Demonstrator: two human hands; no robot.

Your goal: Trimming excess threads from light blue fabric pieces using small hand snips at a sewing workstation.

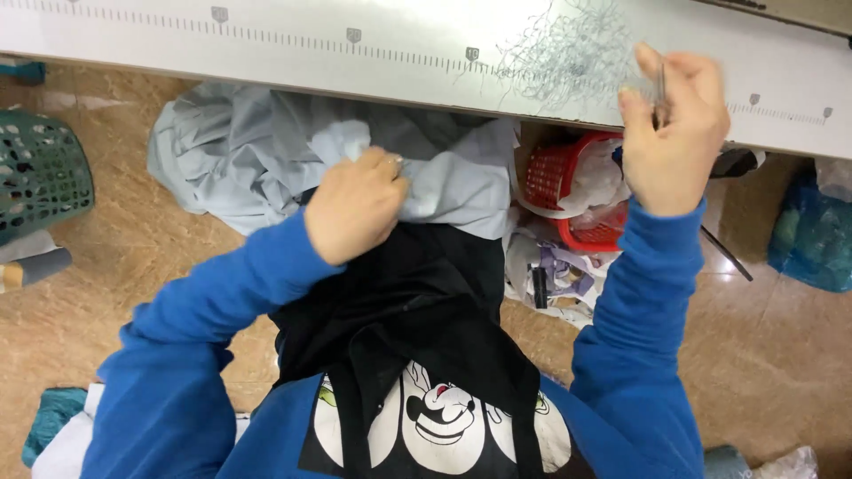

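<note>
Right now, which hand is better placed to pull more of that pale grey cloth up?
Probably the left hand: it already grips the pale grey cloth. The right hand is raised at the white table edge, pinching a small metal tool.

Head view, steeply downward, close.

Your left hand [355,206]: bare, no glove, small ring glinting on one finger, on side toward white table edge [266,66]. Your right hand [672,133]: bare, no glove, no ring visible. Both arms: bright blue long sleeves, soft sweatshirt knit, cuffs snug at wrists, folds bunching at elbows. Your torso, on side away from table edge: same blue sweatshirt, large cartoon print on chest, white rounded shapes with black outlines on black patch, touch of green at one edge.
</note>
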